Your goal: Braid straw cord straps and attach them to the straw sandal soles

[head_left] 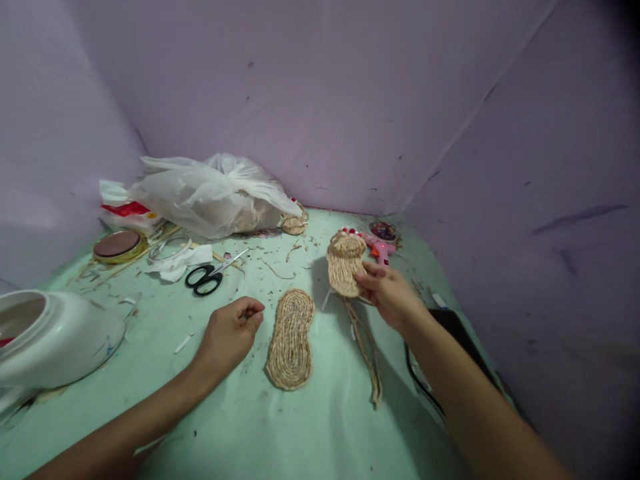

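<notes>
My right hand (390, 290) grips a small braided-fibre slipper (343, 273) by its lower right edge, thumb on top. Red and white beads run along the slipper's far end, over a raised strap. Flat on the table, between my hands, lies a matching braided sole (291, 340) in tan fibre. To the left of that sole is my left hand (233, 333), its fingers curled in loosely with nothing visible in them. Beneath the held slipper, a folded length of braided cord (367, 353) stretches toward me. A pink glue gun (383, 250) sits just beyond my right hand.
Black-handled scissors (207, 279) lie left of centre. Behind them are a tied plastic bag (215, 197), a round tin (120, 247) and a white tape ring (170, 248). A white pot (75, 340) stands at left, a bowl of beads (384, 231) far right. Purple walls (320, 107) border the green table.
</notes>
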`<action>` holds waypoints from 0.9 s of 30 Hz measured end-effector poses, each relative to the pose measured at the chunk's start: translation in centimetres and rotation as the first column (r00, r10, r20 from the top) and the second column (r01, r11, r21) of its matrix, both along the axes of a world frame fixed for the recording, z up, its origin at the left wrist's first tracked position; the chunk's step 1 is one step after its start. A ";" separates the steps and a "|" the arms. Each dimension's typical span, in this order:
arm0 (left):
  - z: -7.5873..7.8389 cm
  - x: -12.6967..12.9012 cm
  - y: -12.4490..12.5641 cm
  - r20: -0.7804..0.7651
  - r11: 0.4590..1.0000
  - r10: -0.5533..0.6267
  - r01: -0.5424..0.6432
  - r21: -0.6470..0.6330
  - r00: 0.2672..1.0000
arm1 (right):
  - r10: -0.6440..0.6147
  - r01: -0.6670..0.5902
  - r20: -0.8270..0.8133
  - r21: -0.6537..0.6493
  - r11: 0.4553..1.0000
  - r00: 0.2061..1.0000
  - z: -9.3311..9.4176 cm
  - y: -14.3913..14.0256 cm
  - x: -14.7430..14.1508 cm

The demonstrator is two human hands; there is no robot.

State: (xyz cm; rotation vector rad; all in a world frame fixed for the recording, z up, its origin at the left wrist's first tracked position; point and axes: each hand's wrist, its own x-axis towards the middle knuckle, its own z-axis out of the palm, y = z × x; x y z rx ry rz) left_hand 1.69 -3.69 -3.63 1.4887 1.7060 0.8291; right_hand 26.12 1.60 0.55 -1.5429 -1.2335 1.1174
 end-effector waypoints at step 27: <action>0.2 1.6 -1.4 -0.325 0.921 -0.374 0.390 -0.016 0.869 | -0.056 -0.100 0.775 0.152 0.983 0.629 -4.3 -10.6 -8.7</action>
